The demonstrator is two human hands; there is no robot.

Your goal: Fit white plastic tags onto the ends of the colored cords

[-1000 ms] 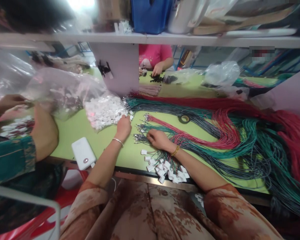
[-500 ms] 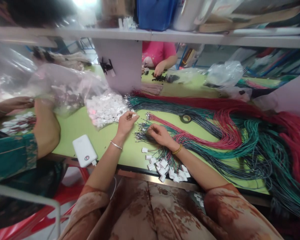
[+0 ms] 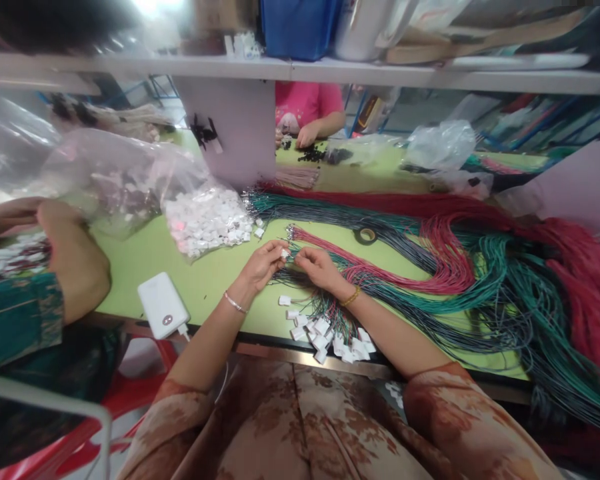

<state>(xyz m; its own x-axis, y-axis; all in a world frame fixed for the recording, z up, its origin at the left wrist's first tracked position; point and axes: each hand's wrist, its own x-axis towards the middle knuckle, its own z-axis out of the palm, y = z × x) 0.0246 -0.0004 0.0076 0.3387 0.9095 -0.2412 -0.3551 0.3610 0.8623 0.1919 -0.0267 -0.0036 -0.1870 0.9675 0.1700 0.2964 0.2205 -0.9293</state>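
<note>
Presently | left hand (image 3: 266, 265) grasping white connector (image 3: 284, 254), partly covered | right hand (image 3: 320, 268) beside it: grip hidden, cannot tell

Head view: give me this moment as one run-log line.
left hand: holding white connector | right hand: fingertips beside it, grip unclear | wired connectors: piled nearer the wearer | tape roll: lying beyond right hand

Yellow-green tabletop (image 3: 205, 283), pale shelf (image 3: 405, 75) above, lilac panel (image 3: 240, 133) beneath, red chair (image 3: 139, 390) lower left, bright light (image 3: 163, 5) upper left
</note>
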